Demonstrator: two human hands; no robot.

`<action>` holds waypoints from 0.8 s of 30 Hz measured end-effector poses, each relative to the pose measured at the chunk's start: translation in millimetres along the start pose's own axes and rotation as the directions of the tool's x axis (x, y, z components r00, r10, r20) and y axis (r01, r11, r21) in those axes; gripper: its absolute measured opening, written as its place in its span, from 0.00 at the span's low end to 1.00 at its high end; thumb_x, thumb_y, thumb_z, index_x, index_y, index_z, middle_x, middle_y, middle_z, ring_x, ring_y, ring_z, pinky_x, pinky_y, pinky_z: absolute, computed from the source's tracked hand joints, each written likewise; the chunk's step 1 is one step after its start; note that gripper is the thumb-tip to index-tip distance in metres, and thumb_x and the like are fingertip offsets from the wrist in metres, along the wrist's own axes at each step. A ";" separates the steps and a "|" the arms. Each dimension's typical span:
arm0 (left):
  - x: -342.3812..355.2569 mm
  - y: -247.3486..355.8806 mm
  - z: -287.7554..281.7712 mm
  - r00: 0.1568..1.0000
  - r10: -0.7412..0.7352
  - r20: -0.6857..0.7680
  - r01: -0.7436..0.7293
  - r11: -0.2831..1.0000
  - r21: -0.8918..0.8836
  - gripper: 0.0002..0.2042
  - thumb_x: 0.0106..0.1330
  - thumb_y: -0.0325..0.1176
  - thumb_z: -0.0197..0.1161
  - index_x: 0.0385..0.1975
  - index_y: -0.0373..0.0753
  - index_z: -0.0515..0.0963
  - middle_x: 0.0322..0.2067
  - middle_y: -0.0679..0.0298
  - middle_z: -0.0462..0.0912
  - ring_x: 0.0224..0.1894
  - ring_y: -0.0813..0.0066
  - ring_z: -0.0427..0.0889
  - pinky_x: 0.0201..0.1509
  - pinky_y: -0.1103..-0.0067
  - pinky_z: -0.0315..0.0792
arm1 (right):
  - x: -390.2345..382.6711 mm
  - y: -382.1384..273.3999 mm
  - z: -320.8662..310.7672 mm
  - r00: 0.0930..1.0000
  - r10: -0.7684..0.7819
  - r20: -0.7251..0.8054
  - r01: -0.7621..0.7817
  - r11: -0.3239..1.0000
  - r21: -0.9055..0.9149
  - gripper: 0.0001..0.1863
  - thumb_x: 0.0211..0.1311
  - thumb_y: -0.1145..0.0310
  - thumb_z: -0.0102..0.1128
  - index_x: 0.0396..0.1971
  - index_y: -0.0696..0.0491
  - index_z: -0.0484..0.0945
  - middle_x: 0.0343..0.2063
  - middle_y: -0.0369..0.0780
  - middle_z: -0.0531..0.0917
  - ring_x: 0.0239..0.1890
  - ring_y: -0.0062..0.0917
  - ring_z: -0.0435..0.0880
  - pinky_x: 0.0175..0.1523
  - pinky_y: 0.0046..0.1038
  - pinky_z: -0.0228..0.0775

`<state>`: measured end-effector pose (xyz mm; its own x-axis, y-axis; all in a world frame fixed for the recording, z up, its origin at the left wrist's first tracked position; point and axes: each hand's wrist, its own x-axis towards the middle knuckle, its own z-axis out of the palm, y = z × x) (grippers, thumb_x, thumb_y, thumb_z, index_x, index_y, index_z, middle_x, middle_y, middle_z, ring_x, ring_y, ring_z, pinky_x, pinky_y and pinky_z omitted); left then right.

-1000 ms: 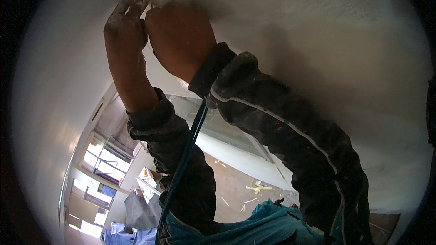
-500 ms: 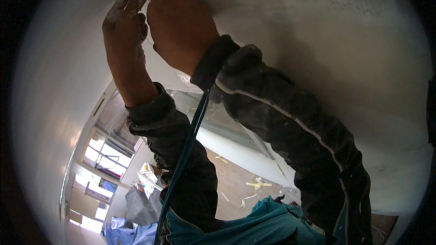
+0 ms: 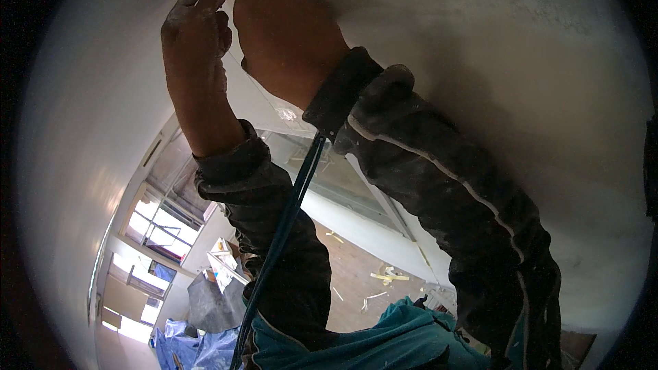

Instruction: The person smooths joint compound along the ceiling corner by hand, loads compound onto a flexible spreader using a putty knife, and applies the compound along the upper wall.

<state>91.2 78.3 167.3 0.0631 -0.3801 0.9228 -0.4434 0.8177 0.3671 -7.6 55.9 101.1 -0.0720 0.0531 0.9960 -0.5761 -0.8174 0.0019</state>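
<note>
Both my arms reach up to where two pale, smooth surfaces meet at the top of the view. My left hand (image 3: 195, 34) has its fingers bent and pressed together at that seam, with white dust on them. Whatever lies between those fingertips is too dim to make out. Right beside it, my right hand (image 3: 291, 44) is closed like a fist, its back turned to me. Its fingertips are hidden, and so is anything in them. Dark sleeves with light piping cover both forearms.
Pale surfaces rise close by on the left (image 3: 75, 164) and right (image 3: 582, 185). A dark teal cord (image 3: 279, 240) hangs across my left sleeve. Below, yellowish strips (image 3: 389, 276) litter the brown floor (image 3: 349, 267). Blue sheeting (image 3: 212, 349) and a grey bundle (image 3: 214, 305) lie near bright windows (image 3: 164, 229).
Both hands appear slightly farther right in the view, still together at the seam. The right wrist shows a little farther from the left one. Neither hand has visibly let go of anything.
</note>
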 end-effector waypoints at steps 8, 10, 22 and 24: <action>-10.2 4.9 16.1 0.992 -0.120 0.038 0.124 0.983 -0.135 0.13 0.67 0.33 0.57 0.48 0.36 0.79 0.40 0.64 0.81 0.28 0.83 0.68 0.31 0.86 0.64 | -49.8 0.9 2.1 0.874 0.141 0.465 -0.130 0.990 -0.055 0.06 0.49 0.73 0.62 0.27 0.58 0.82 0.25 0.48 0.83 0.30 0.41 0.85 0.36 0.40 0.78; -16.2 4.8 -8.5 0.995 -0.099 0.023 0.101 0.989 -0.104 0.13 0.67 0.34 0.57 0.47 0.35 0.78 0.39 0.65 0.81 0.25 0.85 0.64 0.27 0.87 0.60 | -63.5 -13.7 25.4 0.907 0.101 0.409 -0.126 0.992 0.033 0.05 0.50 0.72 0.61 0.25 0.57 0.82 0.21 0.48 0.83 0.28 0.43 0.85 0.36 0.42 0.78; -20.0 -19.6 -19.0 0.996 -0.094 -0.006 0.091 0.976 -0.197 0.17 0.70 0.38 0.53 0.48 0.30 0.75 0.33 0.55 0.82 0.17 0.83 0.62 0.21 0.85 0.57 | -61.9 8.3 10.9 0.959 0.003 0.282 -0.070 0.971 0.229 0.13 0.56 0.74 0.60 0.41 0.59 0.84 0.35 0.51 0.85 0.34 0.39 0.85 0.45 0.36 0.78; -32.9 -28.1 -35.4 0.995 0.080 0.060 -0.072 0.989 -0.131 0.18 0.71 0.40 0.52 0.47 0.29 0.74 0.46 0.46 0.80 0.18 0.80 0.66 0.23 0.85 0.62 | -61.2 5.6 7.5 0.948 -0.003 0.317 -0.122 0.920 0.373 0.11 0.54 0.75 0.58 0.36 0.60 0.84 0.30 0.52 0.84 0.35 0.42 0.85 0.50 0.38 0.77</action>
<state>133.3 83.1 130.8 -0.0264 -0.3387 0.9405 -0.3254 0.8925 0.3123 -0.3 43.7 40.8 0.1916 -0.1294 0.9729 -0.2175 -0.9722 -0.0865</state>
